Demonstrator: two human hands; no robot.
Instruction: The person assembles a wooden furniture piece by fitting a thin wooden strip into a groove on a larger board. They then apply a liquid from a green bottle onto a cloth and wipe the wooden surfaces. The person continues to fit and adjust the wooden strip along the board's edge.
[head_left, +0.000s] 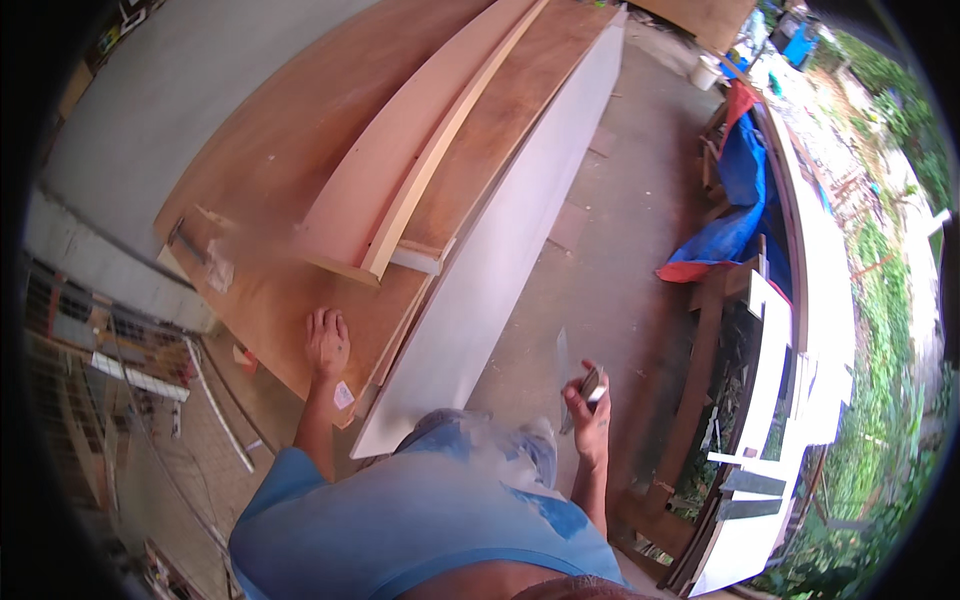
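Note:
My left hand (pixel 328 345) lies flat with its fingers stretched out on a brown plywood sheet (pixel 270 320), near the sheet's closest corner. A small white label (pixel 343 396) sits beside that wrist. In my right hand (pixel 590 415), held low over the floor to the right of my body, is a thin-bladed tool (pixel 563 350) with a pale handle; its exact kind is unclear. A long pinkish board (pixel 400 130) with a light wooden strip (pixel 440 150) along its edge lies on the plywood. Along the stack's right side runs a long white panel (pixel 500 240).
A crumpled clear plastic scrap (pixel 218 268) lies on the plywood's left part. To the right, a blue and red tarp (pixel 735 190) hangs over timber, beside white boards (pixel 750 530). A white bucket (pixel 704 73) stands far back. Metal mesh (pixel 75 320) is at left.

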